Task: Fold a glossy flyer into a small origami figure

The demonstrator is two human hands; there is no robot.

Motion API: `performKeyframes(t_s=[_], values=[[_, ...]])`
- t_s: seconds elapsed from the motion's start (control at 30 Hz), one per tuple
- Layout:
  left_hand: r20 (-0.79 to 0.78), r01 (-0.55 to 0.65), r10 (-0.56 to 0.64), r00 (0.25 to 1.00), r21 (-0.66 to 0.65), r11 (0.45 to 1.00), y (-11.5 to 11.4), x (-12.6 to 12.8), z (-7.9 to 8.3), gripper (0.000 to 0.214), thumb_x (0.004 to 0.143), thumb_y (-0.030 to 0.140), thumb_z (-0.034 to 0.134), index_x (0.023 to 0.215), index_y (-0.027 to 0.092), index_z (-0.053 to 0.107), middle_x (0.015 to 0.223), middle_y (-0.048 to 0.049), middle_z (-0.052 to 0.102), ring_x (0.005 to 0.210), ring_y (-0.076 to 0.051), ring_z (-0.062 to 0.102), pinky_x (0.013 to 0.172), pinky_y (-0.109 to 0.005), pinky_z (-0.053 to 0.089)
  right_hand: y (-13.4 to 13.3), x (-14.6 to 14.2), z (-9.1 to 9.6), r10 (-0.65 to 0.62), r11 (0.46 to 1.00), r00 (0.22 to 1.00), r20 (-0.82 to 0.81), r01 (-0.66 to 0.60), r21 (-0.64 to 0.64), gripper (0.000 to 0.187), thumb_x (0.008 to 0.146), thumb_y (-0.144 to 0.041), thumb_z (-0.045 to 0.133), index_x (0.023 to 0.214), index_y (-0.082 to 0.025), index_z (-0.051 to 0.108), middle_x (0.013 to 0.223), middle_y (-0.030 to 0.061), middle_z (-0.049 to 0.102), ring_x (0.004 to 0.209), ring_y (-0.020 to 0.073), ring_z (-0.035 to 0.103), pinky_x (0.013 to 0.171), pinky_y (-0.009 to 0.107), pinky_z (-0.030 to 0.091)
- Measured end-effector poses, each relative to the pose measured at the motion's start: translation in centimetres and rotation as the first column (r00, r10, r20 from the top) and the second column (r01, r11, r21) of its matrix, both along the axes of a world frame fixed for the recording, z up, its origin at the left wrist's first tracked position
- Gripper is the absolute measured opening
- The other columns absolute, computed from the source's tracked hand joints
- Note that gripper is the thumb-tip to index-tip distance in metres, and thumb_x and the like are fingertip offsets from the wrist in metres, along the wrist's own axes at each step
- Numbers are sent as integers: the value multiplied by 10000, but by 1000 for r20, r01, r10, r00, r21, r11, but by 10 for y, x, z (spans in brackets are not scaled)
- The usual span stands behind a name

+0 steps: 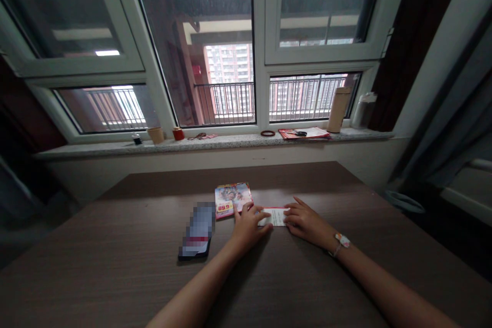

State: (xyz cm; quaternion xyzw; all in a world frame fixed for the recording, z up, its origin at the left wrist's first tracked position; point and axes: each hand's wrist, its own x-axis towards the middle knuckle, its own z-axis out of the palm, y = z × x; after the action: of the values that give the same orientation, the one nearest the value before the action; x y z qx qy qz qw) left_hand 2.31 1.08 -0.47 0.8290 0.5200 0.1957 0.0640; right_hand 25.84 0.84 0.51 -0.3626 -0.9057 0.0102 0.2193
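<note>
A small white paper slip (pixel 275 216) with printed lines and a red upper edge lies between my hands, low over the table. My left hand (pixel 248 223) has its thumb and forefinger at the slip's left end, while its other fingers reach over the corner of a colourful booklet (pixel 233 196) marked "89.9". At the right end of the slip, the bent fingers and thumb of my right hand (pixel 307 223) hold its edge. Part of each slip end is hidden under fingers. A phone (pixel 198 233), its screen blurred out, lies left of my left hand.
The brown table (pixel 126 246) reaches toward a stone windowsill (pixel 230 141). On the sill are a paper cup (pixel 156 135), a red spool-like item (pixel 178 134), a dark ring (pixel 268 133), papers with scissors (pixel 302 134) and a tan flask (pixel 338 110).
</note>
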Motion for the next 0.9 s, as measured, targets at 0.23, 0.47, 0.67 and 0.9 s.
performKeyframes(t_s=[0.23,0.47,0.67,0.9], values=[[-16,-7,7,1000,-8,1000,0,1,1,256,869,456,575,1105,394,652,1259,21,596,1274,-300,359,1074,-685,-20,-2,-1,3,-27,999,999,-31,26,-34,209,879,-196,492,923,-246,690,1024,36,705,1155,197,547,1135,499,215],[1,-3,3,1000,-26,1000,3,1,0,240,903,452,521,1091,395,660,1259,24,597,1275,-291,352,1066,-694,-41,4,12,-3,-95,979,988,-123,70,-192,217,828,-374,626,1005,-258,673,1133,32,680,1227,243,492,1136,537,185],[-3,24,-24,1000,-38,999,4,-1,1,260,853,434,598,1104,398,653,1268,18,582,1283,-311,338,1060,-706,-37,6,15,-5,-140,962,972,-191,87,-261,167,871,-359,573,940,-262,690,1095,24,692,1237,230,481,1143,511,203],[-5,86,-87,996,-63,994,2,1,4,279,795,442,652,1057,350,674,1247,-7,578,1267,-322,347,1060,-710,44,0,1,-7,-241,967,929,-279,206,-150,237,873,-325,567,1085,-222,600,1043,57,665,1075,207,572,1122,503,235]])
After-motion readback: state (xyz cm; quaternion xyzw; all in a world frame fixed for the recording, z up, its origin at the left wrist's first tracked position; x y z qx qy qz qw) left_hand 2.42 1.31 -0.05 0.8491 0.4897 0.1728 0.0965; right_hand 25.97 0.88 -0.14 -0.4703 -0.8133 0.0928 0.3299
